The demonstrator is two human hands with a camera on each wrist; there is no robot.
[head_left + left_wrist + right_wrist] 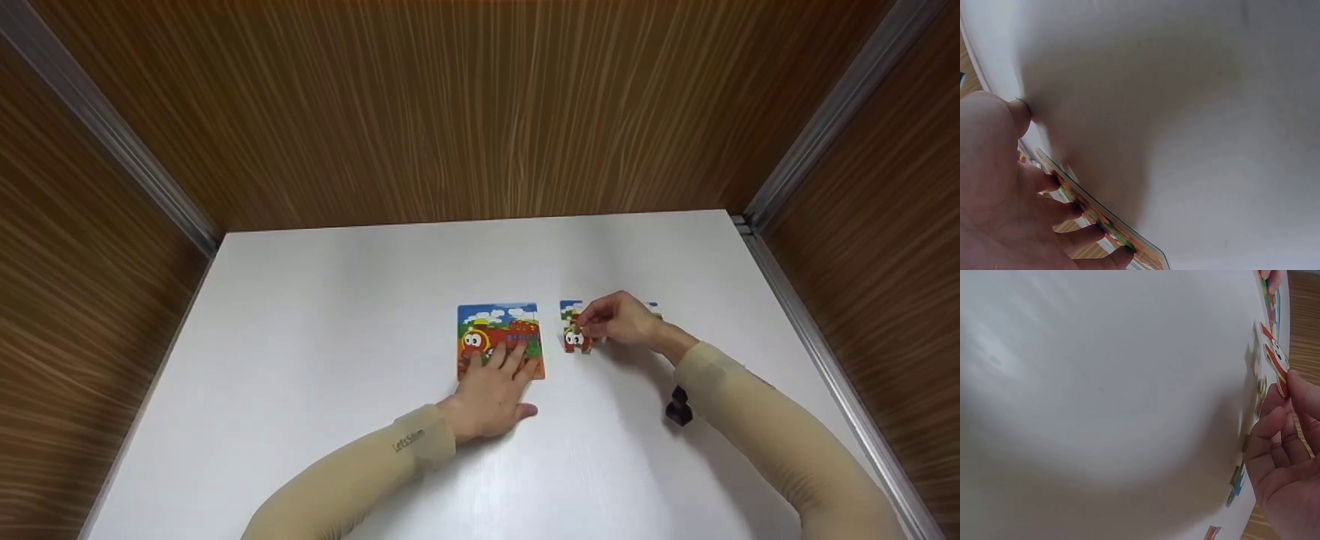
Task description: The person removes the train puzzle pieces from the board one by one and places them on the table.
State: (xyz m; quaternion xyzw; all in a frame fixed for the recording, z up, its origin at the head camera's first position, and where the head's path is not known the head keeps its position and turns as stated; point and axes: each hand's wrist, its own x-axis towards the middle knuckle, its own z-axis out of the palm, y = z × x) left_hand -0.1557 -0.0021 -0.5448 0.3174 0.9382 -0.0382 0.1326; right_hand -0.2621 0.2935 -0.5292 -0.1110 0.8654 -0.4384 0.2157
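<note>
A square picture puzzle board (491,313) with a red cartoon train lies on the white table. My left hand (491,397) rests on its lower part, fingers spread and straight, thumb out to the side. Seen in the left wrist view, the fingertips (1123,253) touch the board's face along its near edge. To the right of the board, my right hand (626,321) pinches a puzzle piece (576,341) with the train's two eyes between thumb and fingers. In the right wrist view that puzzle piece (1276,357) is tilted above the table.
More loose puzzle pieces (570,307) lie around and behind the right hand, partly hidden by it; several show in the right wrist view, one blue piece (1237,481) among them. A black object (679,409) is beside the right sleeve. Wood-grain panels (480,112) enclose the white table (337,315).
</note>
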